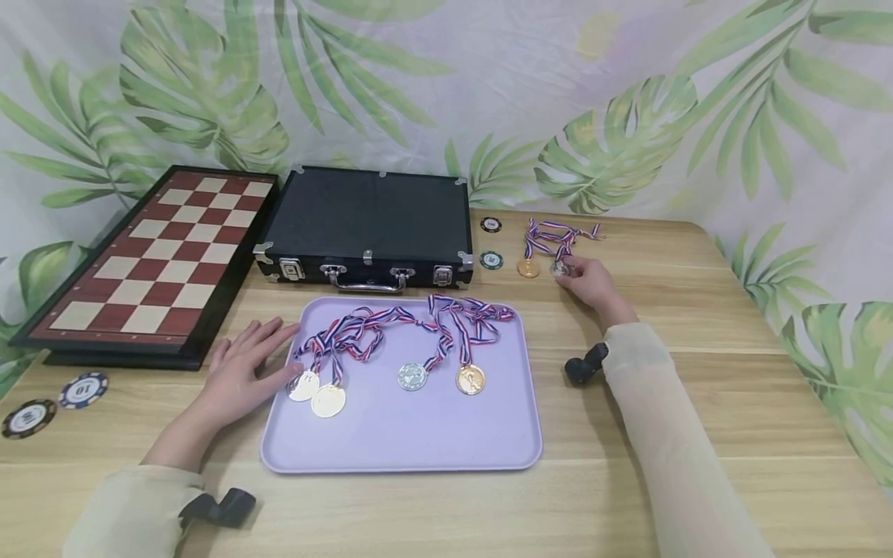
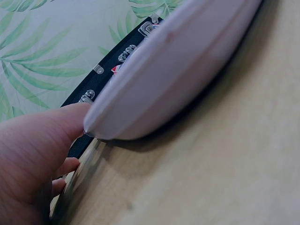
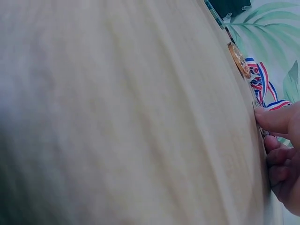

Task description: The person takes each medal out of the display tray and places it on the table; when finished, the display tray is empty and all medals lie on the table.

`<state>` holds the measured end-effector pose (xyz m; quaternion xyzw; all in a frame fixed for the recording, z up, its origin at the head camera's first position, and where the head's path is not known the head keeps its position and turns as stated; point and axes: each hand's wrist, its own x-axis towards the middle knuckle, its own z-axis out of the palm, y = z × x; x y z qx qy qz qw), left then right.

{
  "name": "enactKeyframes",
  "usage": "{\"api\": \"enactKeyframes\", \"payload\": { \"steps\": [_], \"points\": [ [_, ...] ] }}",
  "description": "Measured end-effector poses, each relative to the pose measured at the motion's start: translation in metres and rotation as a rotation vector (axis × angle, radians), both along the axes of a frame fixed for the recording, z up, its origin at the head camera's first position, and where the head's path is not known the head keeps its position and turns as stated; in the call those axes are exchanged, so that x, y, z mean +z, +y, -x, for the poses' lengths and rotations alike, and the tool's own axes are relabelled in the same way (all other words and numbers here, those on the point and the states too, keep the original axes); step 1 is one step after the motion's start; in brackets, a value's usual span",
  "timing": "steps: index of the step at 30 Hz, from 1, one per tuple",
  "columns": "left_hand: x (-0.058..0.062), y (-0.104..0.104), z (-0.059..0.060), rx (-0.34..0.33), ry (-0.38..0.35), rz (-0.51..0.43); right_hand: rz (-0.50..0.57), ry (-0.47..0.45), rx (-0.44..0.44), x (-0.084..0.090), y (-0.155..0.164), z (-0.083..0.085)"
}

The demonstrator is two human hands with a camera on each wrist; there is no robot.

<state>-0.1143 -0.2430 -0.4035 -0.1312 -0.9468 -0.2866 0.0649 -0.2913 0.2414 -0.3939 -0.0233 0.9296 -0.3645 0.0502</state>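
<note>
Medals with striped ribbons are the things in hand here. Two lie on the bare tabletop (image 1: 698,341) at the far right of the black case (image 1: 366,221): a gold medal (image 1: 528,268) and, just beside it, a silver medal (image 1: 560,268), their ribbons tangled behind them. The right hand (image 1: 591,284) reaches to the silver medal, its fingers (image 3: 274,119) curled and pinching that medal against the wood; the right wrist view shows the thumb pressed down at the tabletop's surface with the gold medal and ribbon beyond.

Four more medals lie on the lilac tray (image 1: 405,442) in front of the case: two pale gold ones (image 1: 317,394) at the left, a silver one (image 1: 412,376) and a gold one (image 1: 470,379) in the middle, ribbons looped toward the tray's far edge. The left hand (image 1: 244,372) rests flat on the tabletop with its fingers straight and relaxed, their tips touching the tray's left rim, holding nothing.

A chessboard (image 1: 160,260) sits left of the case. Two poker chips (image 1: 56,403) lie at the near left, and two more (image 1: 491,242) beside the case's right end.
</note>
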Motion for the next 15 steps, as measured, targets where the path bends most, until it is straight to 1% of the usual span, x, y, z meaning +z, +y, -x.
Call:
{"api": "enactKeyframes", "payload": {
  "steps": [3,6,10,13,15],
  "points": [
    [0.0,0.0,0.0,-0.001,-0.003,0.002,-0.002,0.004,0.008,0.0,0.0,-0.003],
    [-0.001,0.0,0.001,-0.002,-0.005,0.003,-0.008,0.036,0.006,0.0,0.001,-0.005],
    [-0.001,0.0,0.001,-0.004,-0.007,0.001,0.054,0.066,-0.031,0.002,0.001,-0.012],
    [-0.001,0.0,0.001,-0.003,-0.005,-0.001,0.129,0.089,-0.034,0.012,-0.007,-0.026],
    [-0.001,0.0,0.001,0.0,-0.004,0.0,0.178,0.108,-0.006,0.023,-0.017,-0.042]
  ]
}}
